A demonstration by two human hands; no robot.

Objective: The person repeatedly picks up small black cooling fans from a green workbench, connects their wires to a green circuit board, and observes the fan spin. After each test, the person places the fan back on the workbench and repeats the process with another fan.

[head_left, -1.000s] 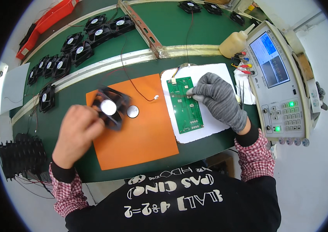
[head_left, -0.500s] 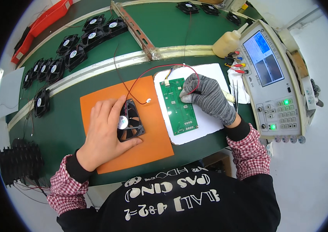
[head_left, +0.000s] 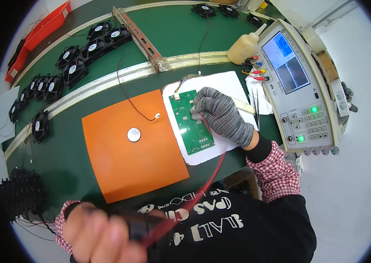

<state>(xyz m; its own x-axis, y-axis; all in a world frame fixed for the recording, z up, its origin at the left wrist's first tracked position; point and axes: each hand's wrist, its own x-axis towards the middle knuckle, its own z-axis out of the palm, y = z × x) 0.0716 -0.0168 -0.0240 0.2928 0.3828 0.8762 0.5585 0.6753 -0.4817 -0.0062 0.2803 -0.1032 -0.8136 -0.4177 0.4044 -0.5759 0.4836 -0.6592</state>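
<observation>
My bare left hand (head_left: 100,234), blurred and lifted close at the lower left, grips a black cooling fan (head_left: 144,225), also smeared by motion. A red lead (head_left: 209,177) runs from the fan up to my right hand (head_left: 222,114), which wears a grey knitted glove. Its thumb and fingertips are pinched together over the middle of a green circuit board (head_left: 192,131), where the lead's end is hidden. The board lies on a white pad (head_left: 231,87), with a small white connector (head_left: 176,95) plugged into its upper left corner.
A round pale disc (head_left: 133,134) lies on the orange mat (head_left: 150,162). Several black fans (head_left: 75,72) stand at the back left; more fans are stacked at the lower left (head_left: 21,193). On the right are a test instrument (head_left: 321,103), a yellowish bottle (head_left: 242,49) and tweezers (head_left: 256,105).
My left hand has lifted the fan off the orange mat and brought it down-left, close to me, uncovering the pale disc. The red lead now trails downward. My right hand stays at the board.
</observation>
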